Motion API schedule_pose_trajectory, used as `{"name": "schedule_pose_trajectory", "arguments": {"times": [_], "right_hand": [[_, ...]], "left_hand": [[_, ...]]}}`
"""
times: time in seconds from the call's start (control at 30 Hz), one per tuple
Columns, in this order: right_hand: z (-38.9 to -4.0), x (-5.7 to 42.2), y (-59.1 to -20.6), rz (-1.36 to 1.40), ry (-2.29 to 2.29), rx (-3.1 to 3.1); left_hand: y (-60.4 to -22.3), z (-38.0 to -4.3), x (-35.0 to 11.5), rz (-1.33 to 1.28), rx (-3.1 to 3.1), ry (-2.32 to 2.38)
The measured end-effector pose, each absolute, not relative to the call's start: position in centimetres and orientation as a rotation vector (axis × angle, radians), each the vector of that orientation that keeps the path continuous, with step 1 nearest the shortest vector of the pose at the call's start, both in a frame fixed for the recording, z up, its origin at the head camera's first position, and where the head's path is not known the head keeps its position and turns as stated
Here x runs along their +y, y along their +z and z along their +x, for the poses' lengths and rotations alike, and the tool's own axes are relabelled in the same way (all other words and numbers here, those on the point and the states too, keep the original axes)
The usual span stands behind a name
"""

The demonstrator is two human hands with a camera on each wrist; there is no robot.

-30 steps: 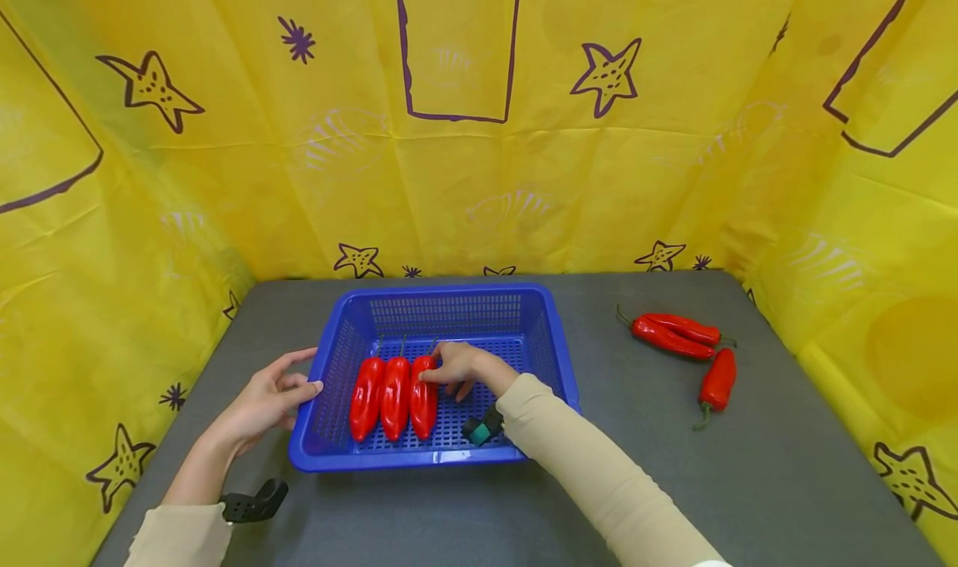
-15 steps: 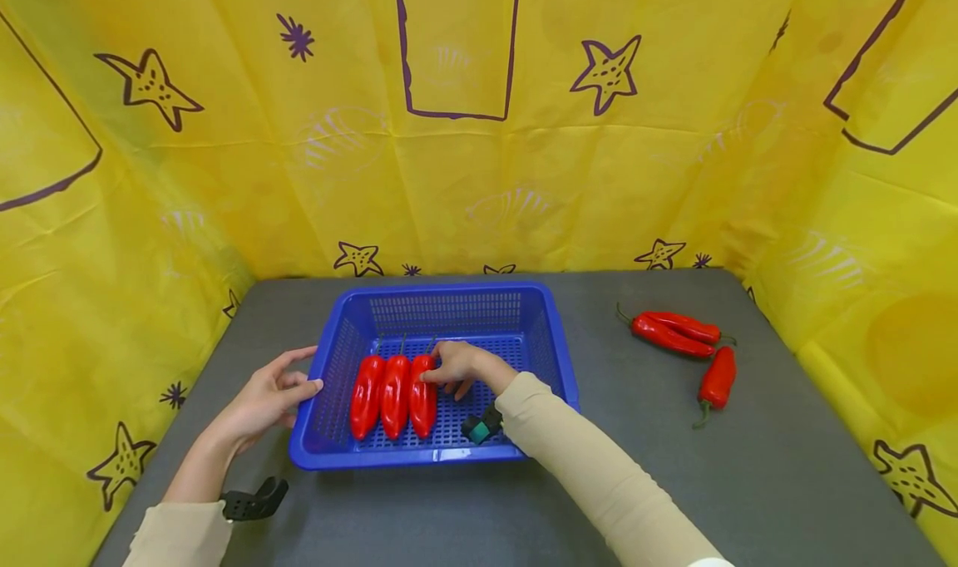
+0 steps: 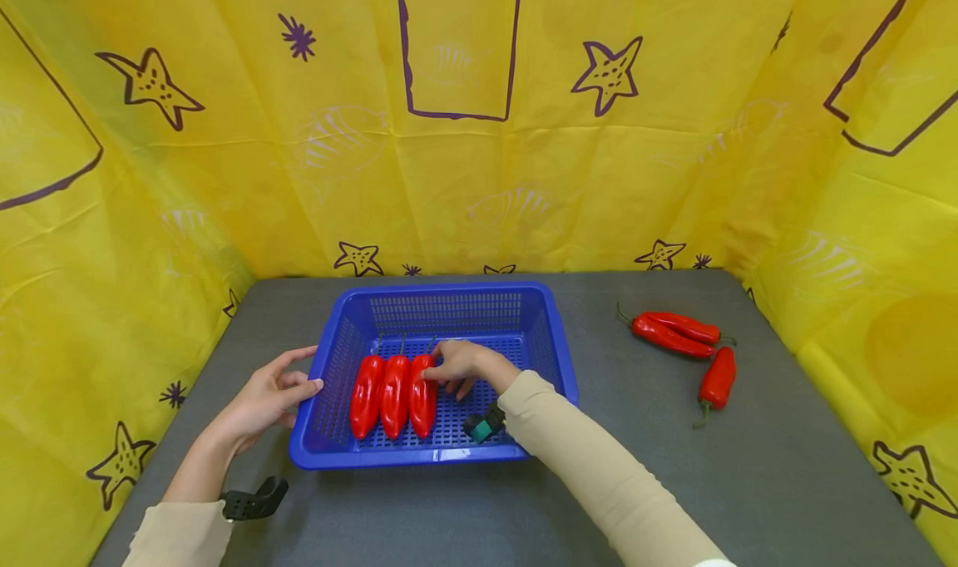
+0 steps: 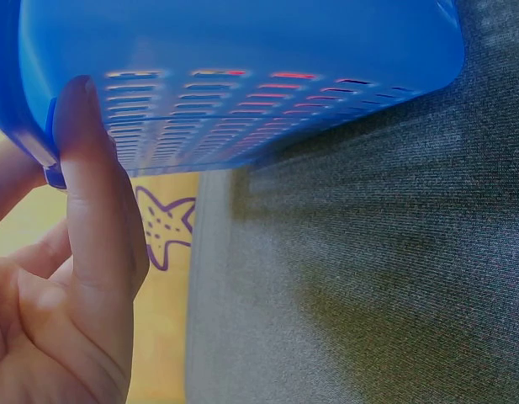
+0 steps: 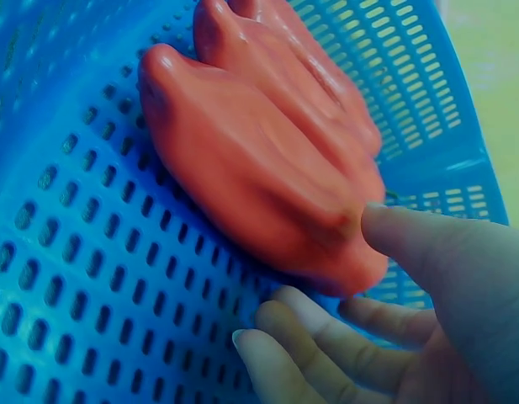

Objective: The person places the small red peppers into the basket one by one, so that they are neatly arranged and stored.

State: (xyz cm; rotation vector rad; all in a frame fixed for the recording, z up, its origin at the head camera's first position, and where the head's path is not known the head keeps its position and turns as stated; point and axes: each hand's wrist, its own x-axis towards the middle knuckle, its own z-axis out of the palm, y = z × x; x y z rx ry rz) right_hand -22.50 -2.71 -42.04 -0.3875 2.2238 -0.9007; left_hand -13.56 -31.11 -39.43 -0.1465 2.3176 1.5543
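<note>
Three glossy red chili peppers lie side by side in a blue plastic basket (image 3: 389, 460), stems pointing away from me. My right hand (image 3: 467, 365) reaches inside and pinches the rightmost red chili pepper (image 3: 422, 405) near its stem end. In the right wrist view its thumb (image 5: 419, 244) presses on that pepper's top and the index finger is at its side; the other fingers hold nothing. The middle pepper (image 3: 395, 396) and left pepper (image 3: 366, 399) lie beside it. My left hand (image 3: 258, 396) grips the basket's left rim between thumb and fingers, outside the wall.
Three more red chili peppers lie on the grey table (image 3: 629, 467) right of the basket: two together (image 3: 669, 336) and one nearer me (image 3: 717, 379). A yellow patterned curtain (image 3: 479, 193) encloses the back and sides. Each wrist wears a black strap, the left one (image 3: 254, 500) fully visible.
</note>
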Motion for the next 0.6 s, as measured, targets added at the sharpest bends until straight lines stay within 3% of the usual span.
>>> {"name": "schedule_pose_trajectory", "arguments": {"times": [0.6], "right_hand": [[-23.2,0.1,-38.1,-0.627,-0.902,2.355]], "left_hand": [[-39.3,-13.5,-31.1,-0.132,2.308,1.564]]}}
